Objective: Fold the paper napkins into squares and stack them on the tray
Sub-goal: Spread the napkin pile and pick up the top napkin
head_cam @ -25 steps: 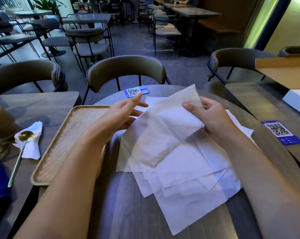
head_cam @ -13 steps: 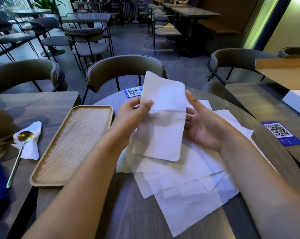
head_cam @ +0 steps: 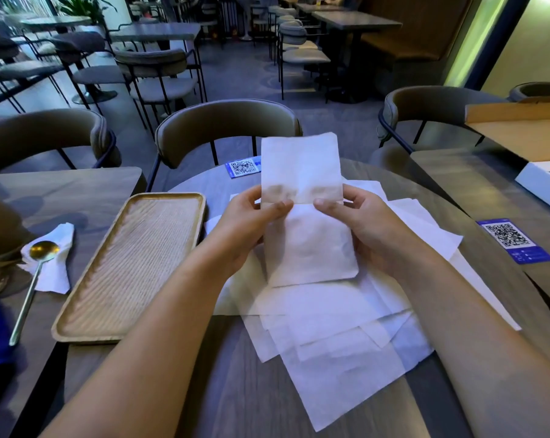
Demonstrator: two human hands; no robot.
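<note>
Napkin folded into a long strip

Both hands, left hand (head_cam: 251, 222) and right hand (head_cam: 356, 222), pinch the white napkin (head_cam: 305, 235) mid-length, thumbs in front.

A café or restaurant dining room: rows of tables (head_cam: 155, 34) with matching padded chairs (head_cam: 226, 131) fill the far floor, a booth bench (head_cam: 403, 39) lines the right, and QR-code cards (head_cam: 509, 240) sit on tabletops.
</note>
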